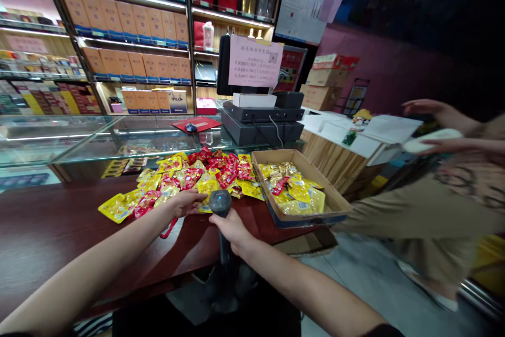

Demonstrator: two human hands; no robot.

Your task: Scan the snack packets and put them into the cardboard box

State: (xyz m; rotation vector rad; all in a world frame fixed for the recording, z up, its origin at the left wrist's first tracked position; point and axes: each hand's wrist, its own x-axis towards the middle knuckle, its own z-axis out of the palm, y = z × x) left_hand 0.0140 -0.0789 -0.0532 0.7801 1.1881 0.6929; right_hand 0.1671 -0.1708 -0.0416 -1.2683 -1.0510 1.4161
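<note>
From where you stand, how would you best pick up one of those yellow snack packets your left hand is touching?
Probably by its near edge, coming from above. The yellow packet under the left hand lies flat on the dark wooden counter, partly overlapped by the other packets, so a fingertip pinch along its free edge should lift it clear. The right hand is occupied, gripping the scanner.

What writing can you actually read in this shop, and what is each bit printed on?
None reads clearly.
Pink paper sign on the monitor: printed lines, too blurred.
Wall notices: too small.
Snack packets by the left hand: print illegible.
Shelf boxes: unreadable.
</note>
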